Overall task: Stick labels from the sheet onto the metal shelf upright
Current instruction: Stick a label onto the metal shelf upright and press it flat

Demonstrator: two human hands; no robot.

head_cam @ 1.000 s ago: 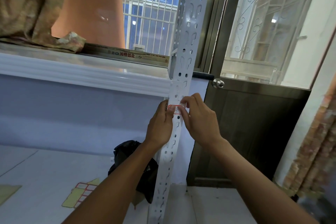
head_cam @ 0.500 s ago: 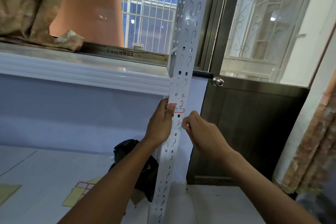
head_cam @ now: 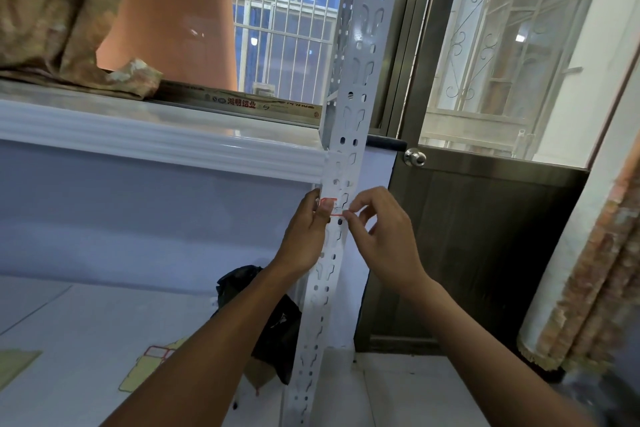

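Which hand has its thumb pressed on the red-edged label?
The left hand: its thumb lies over the label on the upright, while the right hand only pinches at the label's right edge.

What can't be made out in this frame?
Head view:
- Label: left part under the left hand's thumb; any print too small.
- Right hand: fingertips meet at the label's edge; pinching it or only touching, too small to tell.
- Label sheet on the floor: right side behind the left forearm.
- Upright: top and foot cut off by the frame edges.
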